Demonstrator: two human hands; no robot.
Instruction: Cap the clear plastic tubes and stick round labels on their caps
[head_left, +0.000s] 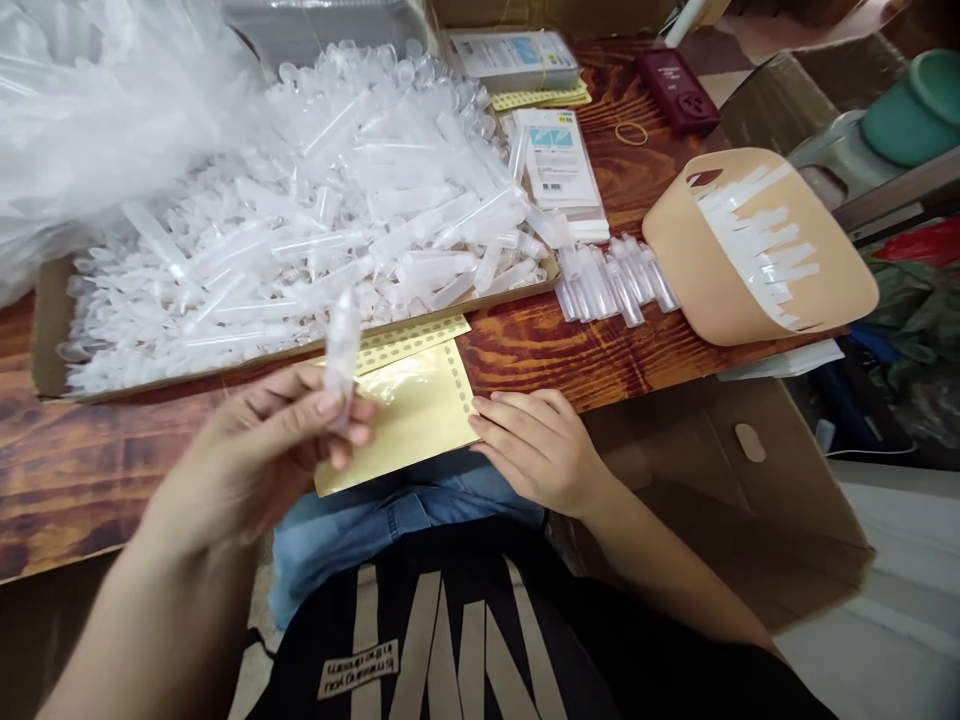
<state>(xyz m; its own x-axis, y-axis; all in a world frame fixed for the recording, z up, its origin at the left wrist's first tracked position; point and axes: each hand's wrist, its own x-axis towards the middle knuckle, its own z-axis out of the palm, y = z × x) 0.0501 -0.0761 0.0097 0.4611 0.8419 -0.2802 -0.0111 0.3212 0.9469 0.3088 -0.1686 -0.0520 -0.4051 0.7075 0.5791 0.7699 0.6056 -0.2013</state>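
Between the thumb and fingers of my left hand, a small translucent plastic tube stands nearly upright with its narrow tip up. A yellow sheet of small round stickers lies at the table's front edge, overhanging toward my lap. My right hand grips its right edge, fingers together beside a column of little stickers; the thumb is hidden. Under it lies part of another sticker sheet. Just beyond, a shallow cardboard tray is heaped with similar loose tubes.
Several tubes lie in a row right of the tray, near a beige bin holding more tubes. Printed cards, a rubber band and a dark red box sit behind. An open carton stands below, right.
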